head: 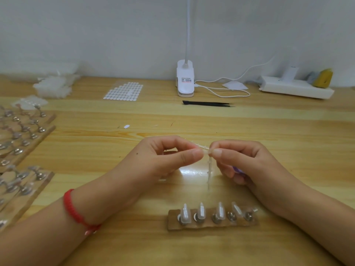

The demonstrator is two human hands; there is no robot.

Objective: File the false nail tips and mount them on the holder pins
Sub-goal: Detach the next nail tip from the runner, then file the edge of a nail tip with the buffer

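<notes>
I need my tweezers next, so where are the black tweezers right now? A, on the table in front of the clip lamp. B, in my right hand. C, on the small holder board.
A: the black tweezers lie flat on the table, just in front of the clip lamp's base.

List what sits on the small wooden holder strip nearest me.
Five metal pins; three carry clear nail tips, a fourth tip leans near the right two. The tips hide their pin tops.
</notes>
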